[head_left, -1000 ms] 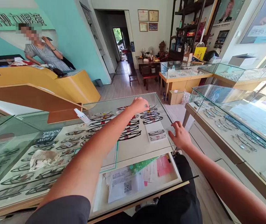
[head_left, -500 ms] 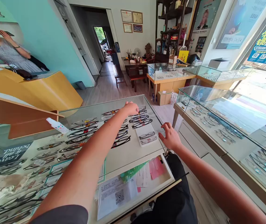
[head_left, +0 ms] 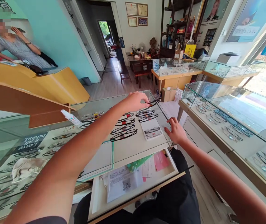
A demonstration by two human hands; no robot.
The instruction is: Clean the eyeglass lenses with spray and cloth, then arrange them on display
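My left hand (head_left: 137,101) pinches a pair of dark-framed eyeglasses (head_left: 155,102), lifted above the far right part of the glass counter (head_left: 135,152). Beneath and nearer to me lie more dark eyeglasses (head_left: 148,117) in a short stack of rows. Another column of black eyeglasses (head_left: 123,135) with red tags lies to the left, partly hidden by my left arm. My right hand (head_left: 176,130) rests at the counter's right edge, fingers apart and holding nothing. Close to it, a white card (head_left: 151,138) carries clear-looking eyeglasses (head_left: 152,130).
An open drawer (head_left: 173,166) with papers and a pink sheet juts out over my lap. On the left are a white bottle (head_left: 70,117) and a crumpled cloth (head_left: 27,168). Another glass showcase (head_left: 231,127) stands to the right. A person (head_left: 23,46) stands behind the yellow desk (head_left: 60,85).
My left hand has picked up a pair of eyeglasses from the far row and moved it up and right. My right hand stays at the counter edge. The view has shifted slightly.
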